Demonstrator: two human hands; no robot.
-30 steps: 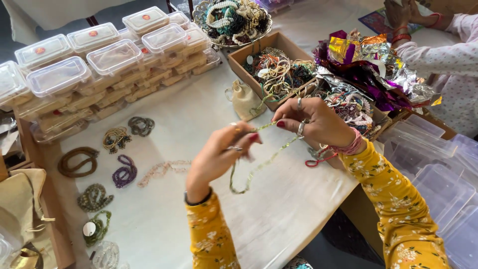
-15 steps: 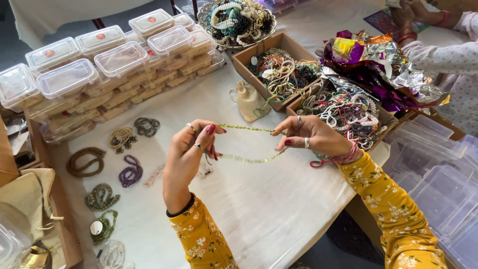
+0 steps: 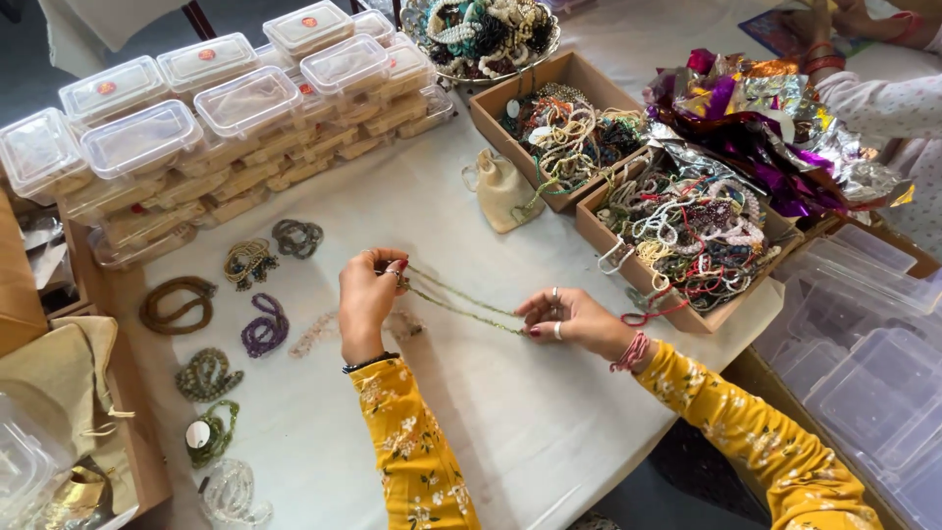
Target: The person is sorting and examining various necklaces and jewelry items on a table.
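I stand at a table [image 3: 412, 211] spread with a white cloth, lit by soft, even daylight. Its wooden edge [image 3: 118, 324] shows on my left. Beyond the far edge lies a dark floor [image 3: 25, 59], dim and bare.

The left hand [image 3: 368, 299] hung at 9 o'clock and the right hand [image 3: 574, 319] at 3, both with fingers pinched, forearms angled inward.

right sleeve [image 3: 765, 447] cut off, necklace beads [image 3: 461, 299] too small
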